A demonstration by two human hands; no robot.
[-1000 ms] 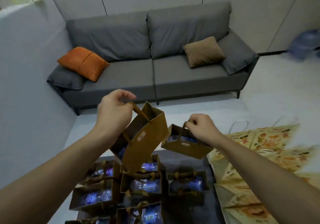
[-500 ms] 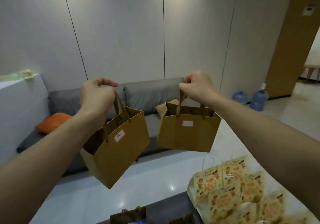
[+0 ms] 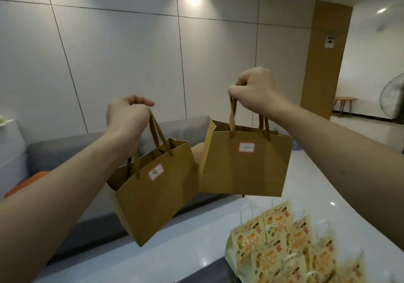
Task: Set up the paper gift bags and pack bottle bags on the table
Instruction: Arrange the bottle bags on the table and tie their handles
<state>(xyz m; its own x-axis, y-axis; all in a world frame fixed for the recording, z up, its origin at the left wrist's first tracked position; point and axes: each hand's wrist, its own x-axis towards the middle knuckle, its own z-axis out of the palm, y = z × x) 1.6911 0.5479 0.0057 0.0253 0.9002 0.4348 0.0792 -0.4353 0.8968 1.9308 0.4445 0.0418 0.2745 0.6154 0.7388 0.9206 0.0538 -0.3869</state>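
A grey sofa runs along the panelled wall at nine o'clock, partly hidden behind the raised arms. At five o'clock a spread of printed gift bags with white handles lies flat and overlapping; what they rest on is too blurred to make out. Held up at the centre are two brown paper bags, their near edges touching or nearly so. The right-hand bag hangs fairly square, with a small label on its face. The left-hand bag tilts, its label reading 9. The left hand has its fingers curled tightly round that bag's handles. The right hand grips the other bag's handles in a closed fist.
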